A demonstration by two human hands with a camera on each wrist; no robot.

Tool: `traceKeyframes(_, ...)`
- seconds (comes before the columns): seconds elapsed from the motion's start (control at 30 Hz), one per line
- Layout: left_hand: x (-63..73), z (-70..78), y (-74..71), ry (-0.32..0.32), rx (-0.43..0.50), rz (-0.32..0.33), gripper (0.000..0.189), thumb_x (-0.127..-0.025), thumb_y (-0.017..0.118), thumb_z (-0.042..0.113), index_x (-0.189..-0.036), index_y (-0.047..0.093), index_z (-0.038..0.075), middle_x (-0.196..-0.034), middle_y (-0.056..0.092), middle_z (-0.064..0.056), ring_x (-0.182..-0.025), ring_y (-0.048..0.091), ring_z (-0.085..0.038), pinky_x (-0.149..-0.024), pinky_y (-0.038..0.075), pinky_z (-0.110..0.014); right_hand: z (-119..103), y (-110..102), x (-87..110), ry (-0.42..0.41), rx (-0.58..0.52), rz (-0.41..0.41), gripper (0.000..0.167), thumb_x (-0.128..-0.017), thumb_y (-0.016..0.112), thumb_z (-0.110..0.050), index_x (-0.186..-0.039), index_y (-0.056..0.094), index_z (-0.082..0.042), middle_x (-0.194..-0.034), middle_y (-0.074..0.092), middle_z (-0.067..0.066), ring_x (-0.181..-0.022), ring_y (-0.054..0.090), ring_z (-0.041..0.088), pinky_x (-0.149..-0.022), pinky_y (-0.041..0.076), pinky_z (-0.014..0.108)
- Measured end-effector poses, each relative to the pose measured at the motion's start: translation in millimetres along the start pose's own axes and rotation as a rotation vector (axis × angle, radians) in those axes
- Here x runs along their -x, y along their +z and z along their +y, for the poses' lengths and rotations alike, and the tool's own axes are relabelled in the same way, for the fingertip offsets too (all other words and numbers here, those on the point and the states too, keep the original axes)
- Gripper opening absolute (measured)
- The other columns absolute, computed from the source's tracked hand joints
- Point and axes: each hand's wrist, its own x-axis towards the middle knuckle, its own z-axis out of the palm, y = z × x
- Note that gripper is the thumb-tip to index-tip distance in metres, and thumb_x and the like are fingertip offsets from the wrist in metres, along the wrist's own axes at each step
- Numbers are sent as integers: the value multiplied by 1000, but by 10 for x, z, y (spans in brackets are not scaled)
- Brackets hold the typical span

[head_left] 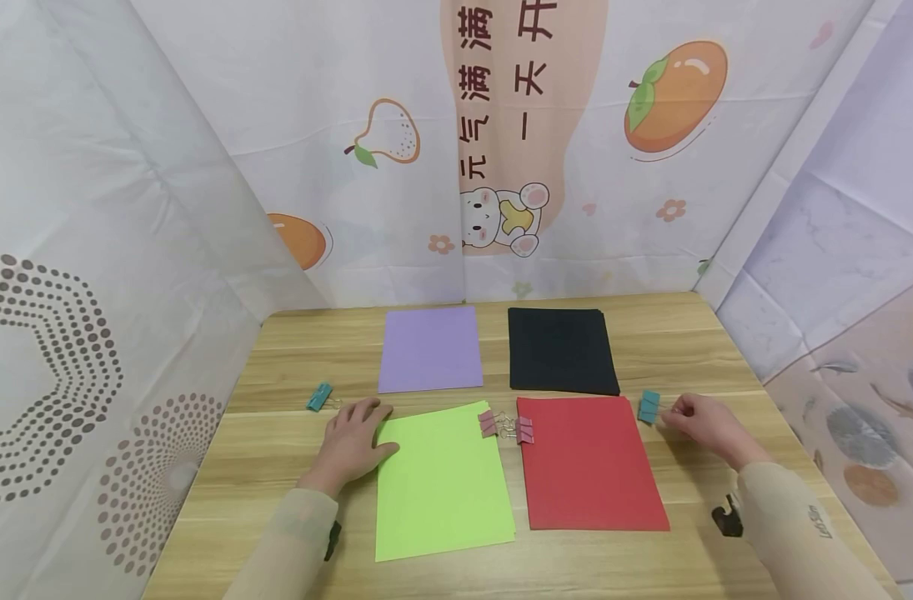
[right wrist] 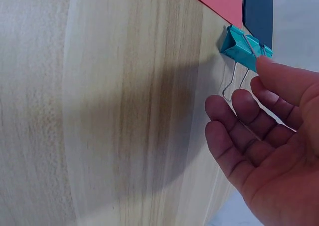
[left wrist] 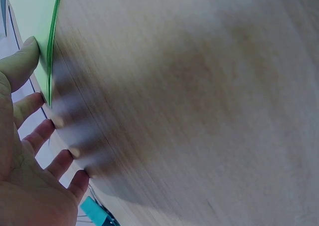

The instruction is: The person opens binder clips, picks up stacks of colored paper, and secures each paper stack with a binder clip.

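Note:
My right hand (head_left: 707,423) is at a teal binder clip (head_left: 649,407) right of the red paper stack (head_left: 594,467). In the right wrist view, thumb and index finger pinch one wire handle of the teal clip (right wrist: 244,49); its other handle points down toward the table. The other fingers curl loosely. My left hand (head_left: 351,446) lies at the left edge of the lime-green paper stack (head_left: 444,487), thumb over the sheets and fingers spread. Just beyond those fingertips, another teal binder clip (head_left: 318,397) lies on the wood.
Two pink binder clips grip facing edges, the left clip (head_left: 489,423) on the green stack, the right clip (head_left: 525,430) on the red. Behind them lie purple paper (head_left: 431,350) and black paper (head_left: 561,350). Printed curtains (head_left: 396,217) stand around the wooden table (head_left: 276,358).

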Motion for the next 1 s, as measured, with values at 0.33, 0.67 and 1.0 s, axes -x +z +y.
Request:
traceKeyframes(0.33, 4, 12, -11, 4, -2, 8, 68, -95, 73, 41, -152, 48, 14, -158, 38, -14, -144, 29, -45, -113, 24, -70, 14, 18, -18, -83, 52, 21, 20, -96, 68, -21, -87, 59, -6, -78, 55, 3, -75, 49, 20, -64, 41, 33)
traceKeyframes(0.67, 16, 17, -11, 0, 7, 7, 67, -95, 73, 40, -152, 48, 15, -158, 37, -14, -145, 28, -46, -114, 23, -71, 68, 52, -48, -139, 74, 30, 17, -92, 73, -12, -84, 59, -5, -77, 57, 3, -72, 50, 19, -62, 43, 32)
traceKeyframes(1.0, 8, 7, 0, -1, 10, 7, 67, -95, 73, 40, -152, 48, 15, -158, 37, -14, -145, 28, -45, -114, 22, -70, 76, 68, -30, -158, 82, 7, 23, -87, 79, -14, -82, 57, -7, -78, 55, 1, -74, 49, 18, -64, 42, 33)
